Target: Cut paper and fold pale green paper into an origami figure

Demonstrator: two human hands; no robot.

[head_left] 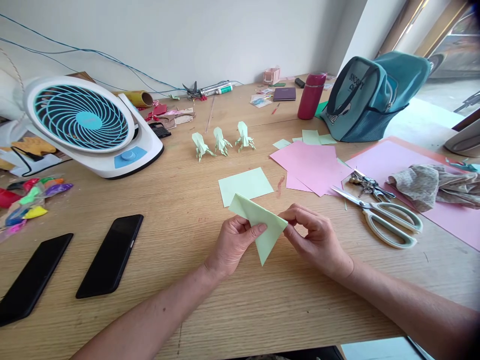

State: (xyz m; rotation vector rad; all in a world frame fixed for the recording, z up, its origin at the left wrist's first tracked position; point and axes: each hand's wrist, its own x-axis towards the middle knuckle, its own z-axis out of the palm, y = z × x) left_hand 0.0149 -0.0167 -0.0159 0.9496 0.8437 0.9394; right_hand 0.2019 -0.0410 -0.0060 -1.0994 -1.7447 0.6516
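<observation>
Two hands hold one folded green paper [270,231] over the wooden counter [262,312].
From where I stand, the left hand [232,246] has its thumb pressed on the paper and its fingers underneath, clamped on it; the right hand [318,242] has thumb and forefinger pinched together on its right corner. This paper is between the hands, just on the near side of one flat green sheet [245,184]. To the left lie two black phones [110,257]; to the right, one pair of scissors [370,206] beside one bunch of keys [371,186]. Farther, three green paper figures [220,141] stand in a row, with one fan [89,119] to their left. One red bottle [311,97] and one blue bag [360,100] stand at far right.
</observation>
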